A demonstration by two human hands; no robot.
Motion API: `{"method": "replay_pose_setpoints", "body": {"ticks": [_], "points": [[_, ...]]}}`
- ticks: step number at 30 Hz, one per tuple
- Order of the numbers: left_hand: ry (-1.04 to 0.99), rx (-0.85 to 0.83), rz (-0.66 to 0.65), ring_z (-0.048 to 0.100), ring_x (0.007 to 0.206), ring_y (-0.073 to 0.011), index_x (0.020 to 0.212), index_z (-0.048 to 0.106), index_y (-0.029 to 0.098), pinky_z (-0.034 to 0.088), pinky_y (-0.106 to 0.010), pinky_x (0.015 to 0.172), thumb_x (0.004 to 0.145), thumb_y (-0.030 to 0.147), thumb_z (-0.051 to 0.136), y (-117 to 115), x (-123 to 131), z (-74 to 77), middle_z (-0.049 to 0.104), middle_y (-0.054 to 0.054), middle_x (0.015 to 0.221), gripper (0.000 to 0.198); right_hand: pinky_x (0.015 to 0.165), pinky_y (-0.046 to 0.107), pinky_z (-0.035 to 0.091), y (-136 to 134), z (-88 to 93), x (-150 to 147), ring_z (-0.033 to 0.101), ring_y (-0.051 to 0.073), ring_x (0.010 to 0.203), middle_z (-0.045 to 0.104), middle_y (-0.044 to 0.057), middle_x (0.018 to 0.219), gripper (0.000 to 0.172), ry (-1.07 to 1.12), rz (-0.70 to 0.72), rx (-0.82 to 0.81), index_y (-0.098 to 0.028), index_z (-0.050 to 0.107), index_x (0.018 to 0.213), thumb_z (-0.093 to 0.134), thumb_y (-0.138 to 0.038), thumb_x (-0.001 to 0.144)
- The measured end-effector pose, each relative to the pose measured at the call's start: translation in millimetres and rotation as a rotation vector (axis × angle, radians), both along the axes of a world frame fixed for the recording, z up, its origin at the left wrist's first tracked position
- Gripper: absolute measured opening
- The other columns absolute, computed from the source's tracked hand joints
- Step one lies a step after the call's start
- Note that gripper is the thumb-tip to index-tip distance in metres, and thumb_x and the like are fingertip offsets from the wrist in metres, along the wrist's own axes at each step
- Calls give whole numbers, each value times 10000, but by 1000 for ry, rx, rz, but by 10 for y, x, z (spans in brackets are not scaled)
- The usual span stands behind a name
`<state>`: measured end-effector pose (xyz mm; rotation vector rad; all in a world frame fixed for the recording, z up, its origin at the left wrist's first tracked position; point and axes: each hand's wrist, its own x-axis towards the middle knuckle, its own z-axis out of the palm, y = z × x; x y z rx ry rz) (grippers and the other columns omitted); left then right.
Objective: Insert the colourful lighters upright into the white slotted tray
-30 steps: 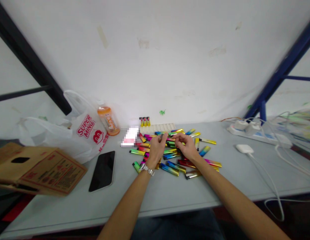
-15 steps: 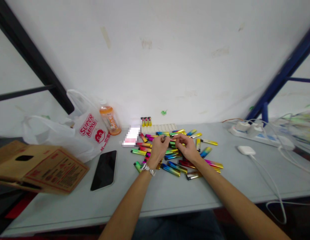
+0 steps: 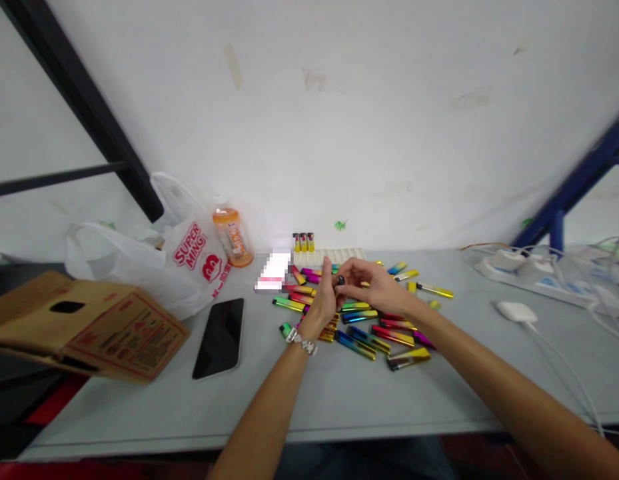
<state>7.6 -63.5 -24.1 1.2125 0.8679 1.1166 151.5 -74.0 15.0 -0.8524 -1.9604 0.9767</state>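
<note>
Several shiny multicoloured lighters [image 3: 362, 327] lie scattered on the grey table [image 3: 189, 407]. Above the heap, my left hand [image 3: 322, 300], with a watch at the wrist, and my right hand [image 3: 372, 285] meet, fingers curled. Between them they pinch a small dark-tipped thing [image 3: 340, 280], probably a lighter's end; most of it is hidden. Behind the heap a white slotted tray [image 3: 329, 257] holds three yellow lighters [image 3: 303, 241] upright at its left end.
A black phone [image 3: 220, 337] lies left of the heap. Further left are a cardboard box [image 3: 84, 327], a white plastic bag [image 3: 189, 260] and an orange bottle [image 3: 232, 237]. A power strip [image 3: 529, 270], a white charger [image 3: 512, 310] and cables occupy the right.
Both hands have risen slightly off the heap and drawn together around the small dark-tipped thing. The camera has swung left, shifting everything rightwards in view.
</note>
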Motion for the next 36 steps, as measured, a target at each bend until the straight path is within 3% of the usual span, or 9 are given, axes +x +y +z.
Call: {"method": "replay_pose_setpoints", "body": {"ticks": [2, 5, 8, 12, 16, 22, 27, 32, 36], "points": [[-37, 7, 117, 397, 459, -115, 653, 505, 191, 295, -253, 443, 814, 843, 187, 57, -29, 0, 464, 5, 534, 744, 584, 266, 445, 93, 93, -37, 546, 120, 627, 603, -9, 702, 220, 12, -25, 19, -195, 609, 900, 703, -375, 816], [-11, 60, 403, 547, 640, -166, 858, 582, 193, 402, -263, 531, 869, 768, 258, 148, -113, -18, 591, -30, 729, 660, 537, 254, 433, 354, 156, -127, 528, 106, 567, 578, -15, 644, 287, 122, -124, 63, -192, 561, 779, 710, -436, 793], [128, 185, 560, 574, 791, -205, 862, 581, 207, 457, -312, 704, 928, 635, 344, 200, -207, -72, 597, -44, 796, 494, 466, 245, 419, 700, 91, -245, 522, 100, 478, 592, -18, 624, 337, 214, -243, 34, -199, 509, 758, 699, -476, 778], [299, 344, 553, 538, 894, -236, 794, 552, 220, 415, -387, 900, 931, 423, 487, 242, -223, -198, 574, -52, 824, 253, 484, 248, 406, 1002, -137, -412, 517, 109, 481, 595, -15, 616, 253, 91, -435, 84, -203, 499, 720, 653, -391, 791], [251, 386, 552, 533, 949, -248, 728, 539, 228, 386, -395, 940, 917, 360, 494, 361, -186, -314, 554, -67, 828, 236, 576, 254, 389, 896, -289, -494, 543, 131, 590, 626, 2, 655, 177, -154, -548, 251, -192, 568, 737, 590, -342, 829], [-93, 133, 666, 555, 809, -183, 834, 553, 209, 429, -307, 744, 933, 558, 187, 494, -311, -209, 616, -64, 888, 515, 543, 271, 323, 465, -240, -395, 554, 160, 585, 676, 42, 683, 209, -576, -378, 200, -203, 663, 710, 625, -389, 797], [-198, 119, 644, 533, 708, -152, 792, 554, 203, 387, -279, 613, 913, 617, 204, 425, -403, -76, 632, -61, 856, 555, 515, 301, 315, 329, -181, -488, 524, 188, 516, 640, 75, 605, 310, -819, -306, 101, -214, 671, 615, 674, -507, 717], [-187, 114, 605, 463, 605, -129, 748, 584, 190, 355, -263, 542, 914, 666, 192, 389, -436, -79, 573, -40, 753, 639, 505, 294, 341, 345, -155, -645, 521, 182, 503, 608, 79, 561, 281, -870, -358, -3, -191, 656, 603, 674, -458, 689], [-200, 108, 628, 423, 541, -113, 734, 589, 180, 346, -252, 516, 917, 669, 197, 422, -469, -133, 514, -13, 676, 653, 504, 256, 339, 469, -145, -568, 502, 136, 504, 581, 29, 537, 308, -723, -289, -91, -160, 643, 609, 618, -430, 754]]}}
